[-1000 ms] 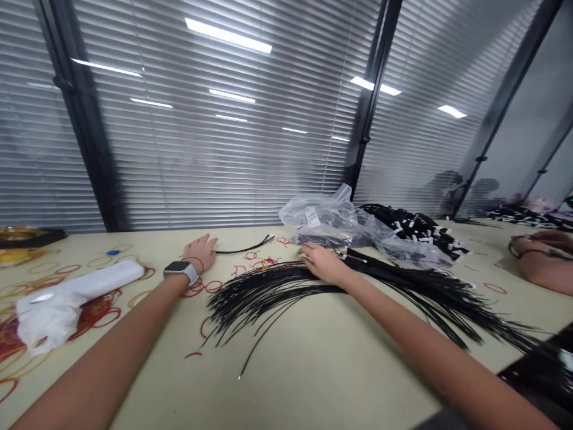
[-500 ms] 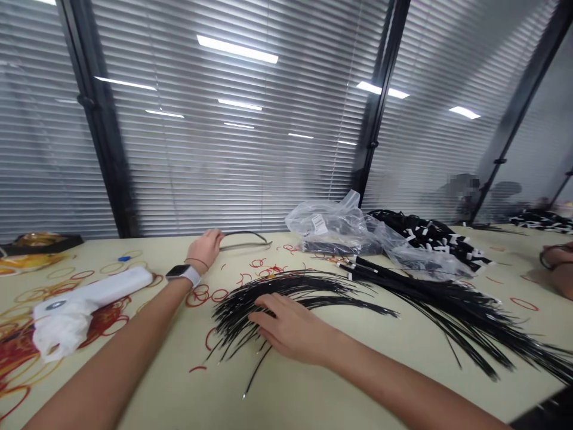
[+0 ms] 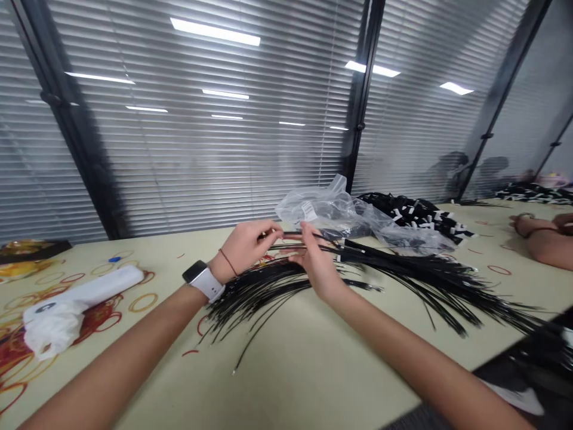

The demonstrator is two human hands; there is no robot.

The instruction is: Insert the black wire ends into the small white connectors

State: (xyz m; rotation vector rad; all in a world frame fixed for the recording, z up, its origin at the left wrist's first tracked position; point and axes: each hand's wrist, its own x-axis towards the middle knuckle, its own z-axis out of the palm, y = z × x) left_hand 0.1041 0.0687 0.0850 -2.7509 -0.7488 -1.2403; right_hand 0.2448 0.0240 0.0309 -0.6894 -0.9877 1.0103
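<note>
the left hand and the right hand are both half closed, pinching one thin black cable by fingertips, just above the fan of long black cables, near the far edge of the cream tabletop.

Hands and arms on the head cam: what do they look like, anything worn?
Both arms are bare, with no sleeves or gloves. The left hand has a smartwatch on its wrist, with a dark rounded-square face and a white band. Nearer the hand sits a thin red cord bracelet. The right hand and its wrist show nothing worn.
</note>
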